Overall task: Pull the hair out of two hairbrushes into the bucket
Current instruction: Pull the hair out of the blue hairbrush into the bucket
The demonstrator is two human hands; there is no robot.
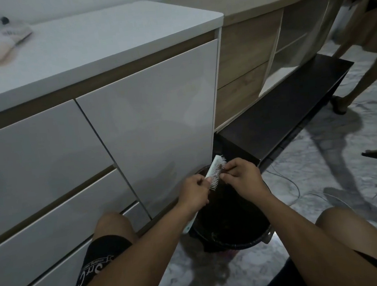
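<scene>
Holding a white hairbrush (215, 171) over the black bucket (232, 237) on the floor, left hand (193, 193) grip wrapped around its handle, right hand (241, 179) fingertips pinching hair among its bristles.

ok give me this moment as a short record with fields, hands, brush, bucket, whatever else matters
left hand: grips the white hairbrush by its lower part
right hand: fingers pinch at the bristles
hairbrush position: tilted, bristles toward the right hand, held above the bucket
bucket: black, on the floor between the knees, dark clumps inside
second brush: blurred brush-like thing on the white countertop
cabinet: white doors, shut
background: another person's legs at the right
</scene>
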